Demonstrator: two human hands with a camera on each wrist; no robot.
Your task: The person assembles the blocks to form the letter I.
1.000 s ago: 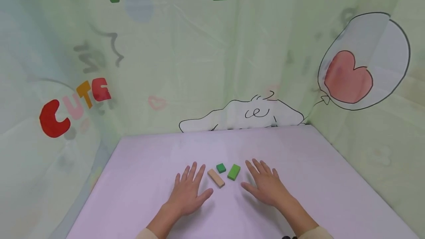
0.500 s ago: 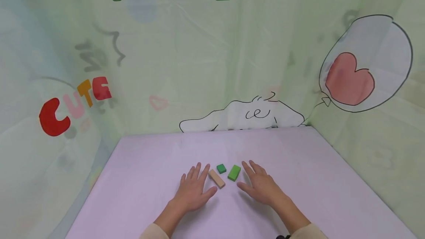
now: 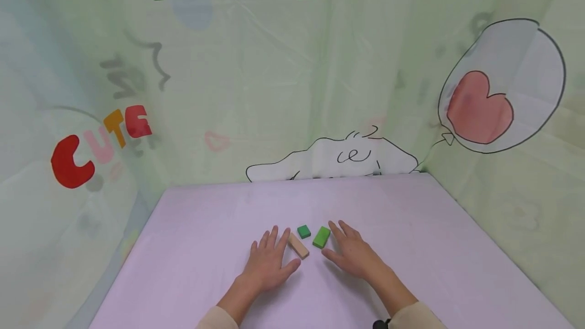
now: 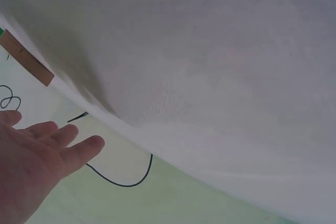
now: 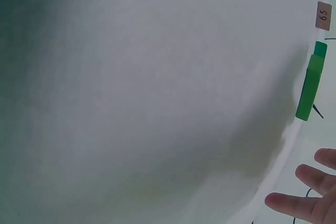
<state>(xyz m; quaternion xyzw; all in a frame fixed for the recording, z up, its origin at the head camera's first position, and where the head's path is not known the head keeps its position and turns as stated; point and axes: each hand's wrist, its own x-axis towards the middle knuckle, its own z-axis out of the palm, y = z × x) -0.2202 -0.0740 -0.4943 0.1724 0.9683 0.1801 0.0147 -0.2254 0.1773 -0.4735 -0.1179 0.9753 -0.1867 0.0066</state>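
Note:
Three small blocks lie on the table between my hands: a tan wooden block (image 3: pixel 298 245), a dark green square block (image 3: pixel 303 231) and a light green block (image 3: pixel 322 237). My left hand (image 3: pixel 268 260) is spread with straight fingers just left of the tan block, its index fingertip right at that block's far end. On the other side, my right hand (image 3: pixel 352 250) hovers with fingers extended, close beside the light green block. The left wrist view shows the tan block (image 4: pixel 26 57) beyond my fingers. In the right wrist view the light green block (image 5: pixel 311 86) overlaps the dark green one (image 5: pixel 320 49).
A pale lilac cloth covers the table (image 3: pixel 219 212). Printed curtains (image 3: pixel 283 75) hang along its back and both sides. The number 65 is marked on the end of the tan block (image 5: pixel 323 16). Something small and black (image 3: pixel 380 324) sits at my right sleeve.
Both hands have moved inward toward the blocks, the left to the right and the right to the left. The blocks have stayed in place.

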